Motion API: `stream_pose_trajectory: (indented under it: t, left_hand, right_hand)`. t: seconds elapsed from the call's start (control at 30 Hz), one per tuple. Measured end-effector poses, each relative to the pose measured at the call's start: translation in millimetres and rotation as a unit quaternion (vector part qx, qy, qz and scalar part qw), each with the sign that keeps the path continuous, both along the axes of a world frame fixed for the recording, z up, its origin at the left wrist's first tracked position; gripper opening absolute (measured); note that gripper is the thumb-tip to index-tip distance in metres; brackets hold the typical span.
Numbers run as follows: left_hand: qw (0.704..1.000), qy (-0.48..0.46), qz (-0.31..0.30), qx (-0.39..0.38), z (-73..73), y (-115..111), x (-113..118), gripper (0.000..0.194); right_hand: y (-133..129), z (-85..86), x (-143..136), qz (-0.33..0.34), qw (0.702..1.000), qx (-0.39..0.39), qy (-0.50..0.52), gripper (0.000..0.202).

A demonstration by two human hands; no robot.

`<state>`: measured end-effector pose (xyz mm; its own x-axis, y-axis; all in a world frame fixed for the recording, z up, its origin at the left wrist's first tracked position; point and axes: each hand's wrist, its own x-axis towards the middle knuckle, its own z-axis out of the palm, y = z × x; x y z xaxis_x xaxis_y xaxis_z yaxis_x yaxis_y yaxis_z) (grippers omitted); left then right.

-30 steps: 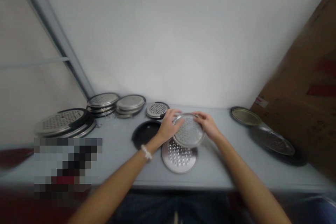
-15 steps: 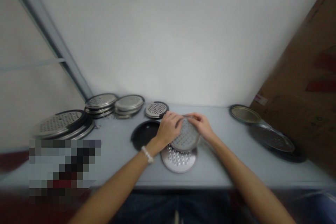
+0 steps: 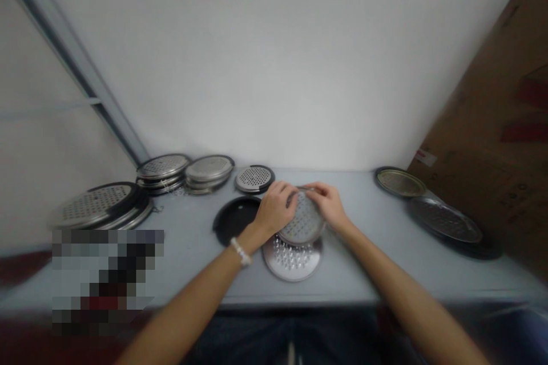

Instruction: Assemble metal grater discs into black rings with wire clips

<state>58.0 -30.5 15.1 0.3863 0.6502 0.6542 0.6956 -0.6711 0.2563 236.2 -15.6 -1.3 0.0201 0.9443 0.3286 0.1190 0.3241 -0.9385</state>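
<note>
Both hands grip the far rim of a round metal grater disc (image 3: 302,219) tilted toward me. My left hand (image 3: 277,205), a pale bracelet on its wrist, has its fingers curled over the left part of the rim. On the right side, my right hand (image 3: 326,202) pinches the same rim. Beneath and nearer to me lies a second round grater disc (image 3: 294,262), its raised teeth facing up, partly covered by the held one. A shallow round black piece (image 3: 233,222) sits left of it, partly behind my left hand. Finger contact on the far side is hidden.
Perforated metal discs with black rims are stacked at the left (image 3: 100,205) and back left (image 3: 165,168), beside another stack (image 3: 209,170). A single disc (image 3: 254,178) lies behind my hands. Further discs (image 3: 447,222) lie at the right, near a cardboard box (image 3: 492,142).
My hands and the held grater disc stay almost in place, with only a slight finger shift. The whole view has moved a little.
</note>
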Motion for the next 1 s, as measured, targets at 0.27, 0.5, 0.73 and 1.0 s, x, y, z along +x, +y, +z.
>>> stream_pose_trajectory:
  t: [0.27,0.5,0.73,1.0]
  left_hand:
    - [1.000,0.023,0.007,0.000,0.8,2.7,1.2,0.010]
    - [1.000,0.025,0.011,0.003,1.2,3.1,1.7,0.009]
    - [1.000,0.020,0.014,0.006,-1.4,6.1,2.2,0.008]
    - [1.000,0.006,0.013,0.008,-4.2,10.3,1.8,0.010]
  right_hand:
    - [-2.9,0.0,-3.7,-0.028,1.000,-0.005,-0.010,0.028]
    - [-3.5,0.3,-4.8,-0.039,0.999,-0.007,-0.018,0.028]
    - [-3.2,-1.5,-5.8,-0.042,0.999,-0.009,-0.009,0.028]
    - [-4.2,-0.9,-8.5,-0.057,0.998,-0.011,-0.005,0.026]
